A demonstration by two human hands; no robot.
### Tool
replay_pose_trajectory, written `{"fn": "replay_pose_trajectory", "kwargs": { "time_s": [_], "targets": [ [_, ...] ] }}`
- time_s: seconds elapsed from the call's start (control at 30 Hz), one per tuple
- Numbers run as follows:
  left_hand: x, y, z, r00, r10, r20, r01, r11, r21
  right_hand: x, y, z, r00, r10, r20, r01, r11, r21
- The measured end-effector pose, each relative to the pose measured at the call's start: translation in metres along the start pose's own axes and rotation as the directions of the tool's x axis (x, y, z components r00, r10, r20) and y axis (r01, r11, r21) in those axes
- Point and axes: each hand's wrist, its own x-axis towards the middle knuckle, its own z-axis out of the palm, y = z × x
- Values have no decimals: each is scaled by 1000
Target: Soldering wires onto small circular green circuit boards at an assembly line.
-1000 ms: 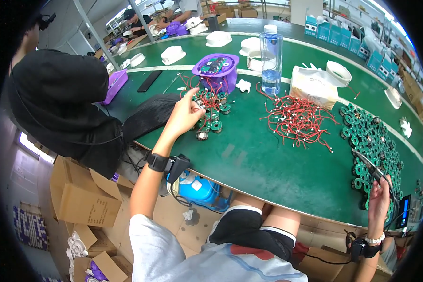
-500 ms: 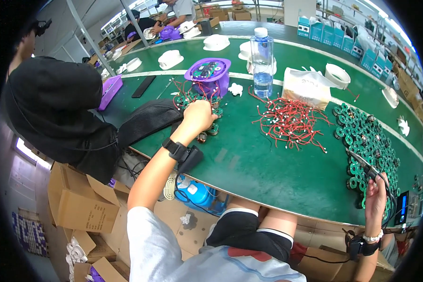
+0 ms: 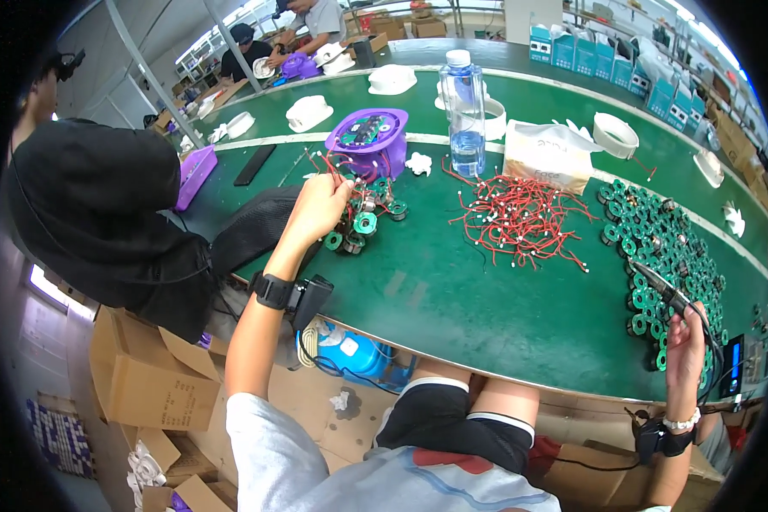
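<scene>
My left hand [image 3: 320,207] is over a small pile of green ring-shaped circuit boards [image 3: 365,224] with red wires. Its fingers are pinched together beside the red wires [image 3: 337,162], but what lies between them is hidden. Just behind this pile stands a purple housing [image 3: 384,158] with a circuit board in its round top. At the right, my right hand [image 3: 684,354] grips a soldering iron [image 3: 666,288] like a pen. The iron's tip points up and left over a large cluster of green ring boards [image 3: 657,247]. A heap of loose red wires [image 3: 525,222] with white connectors lies mid-table.
A water bottle [image 3: 467,115] and a paper bag [image 3: 548,158] stand behind the wires. White housings [image 3: 309,113] line the far green strip. A person in black [image 3: 94,196] leans in at the left. A small device with a display [image 3: 731,367] sits at the right edge.
My left hand has shifted left and slightly up over the pile, uncovering more of the ring boards. The right hand still holds the soldering iron in nearly the same place.
</scene>
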Motion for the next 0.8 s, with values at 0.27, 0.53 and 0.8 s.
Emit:
{"fn": "replay_pose_trajectory", "kwargs": {
  "time_s": [0.27,0.53,0.8],
  "targets": [
    [11,51,-14,992,100,-74,-116,958,-262,-2,0,2,999,-32,23,32,999,17],
    [-12,115,24,922,335,194,-240,887,-394,-1,-10,1,999,-37,32,35,997,61],
    [-55,151,116,730,474,491,-146,811,-567,-7,-20,11,998,-62,2,62,997,50]
  ]
}}
